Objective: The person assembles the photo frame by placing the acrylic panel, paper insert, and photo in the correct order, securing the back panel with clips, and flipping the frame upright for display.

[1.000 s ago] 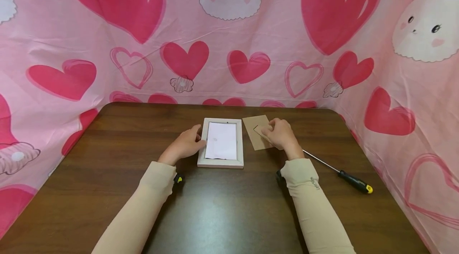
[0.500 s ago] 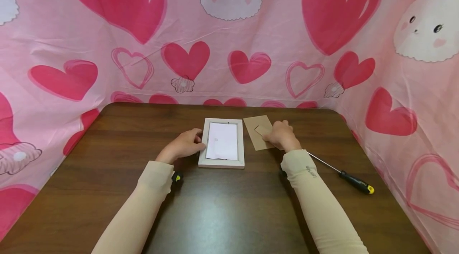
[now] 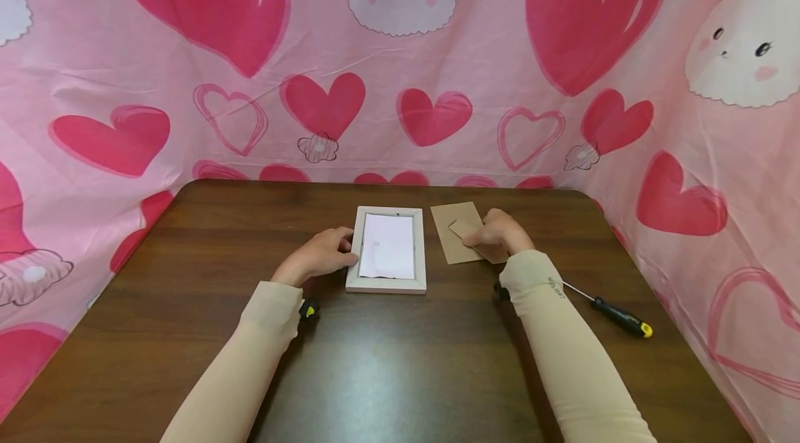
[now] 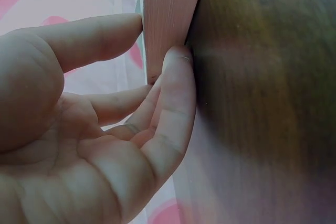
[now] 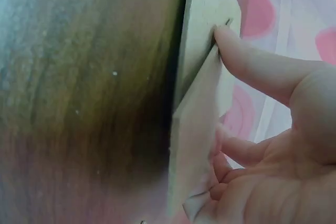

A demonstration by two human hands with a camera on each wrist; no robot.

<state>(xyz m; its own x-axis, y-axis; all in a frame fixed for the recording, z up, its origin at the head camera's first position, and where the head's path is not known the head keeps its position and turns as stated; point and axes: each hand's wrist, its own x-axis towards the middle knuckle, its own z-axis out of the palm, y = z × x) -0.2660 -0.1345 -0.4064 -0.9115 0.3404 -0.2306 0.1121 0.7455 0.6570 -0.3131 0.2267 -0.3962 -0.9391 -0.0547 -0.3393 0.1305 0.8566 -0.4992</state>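
A white picture frame (image 3: 385, 285) lies on the table with a white sheet of paper (image 3: 387, 246) inside its rim. My left hand (image 3: 317, 253) holds the frame's left edge. In the left wrist view, the thumb is at the top of the frame's side and the fingers (image 4: 178, 77) touch it low down, near the tabletop. To the right is a thin brown backing board (image 3: 446, 231) with a slanting stand strip (image 3: 460, 228) on it. My right hand (image 3: 500, 233) grips this board at its right side, thumb on top. Its other fingers, partly hidden, reach behind the board (image 5: 207, 9) in the right wrist view.
A long screwdriver (image 3: 619, 316) with a black and yellow handle lies at the right, its shaft partly behind the right sleeve (image 3: 531, 273). The dark wooden table (image 3: 250, 214) ends at a pink heart-patterned cloth (image 3: 375, 54) behind and at both sides.
The right hand has closed onto the backing board and shifted it slightly to the right, away from the frame. The left hand has settled against the frame's left edge.
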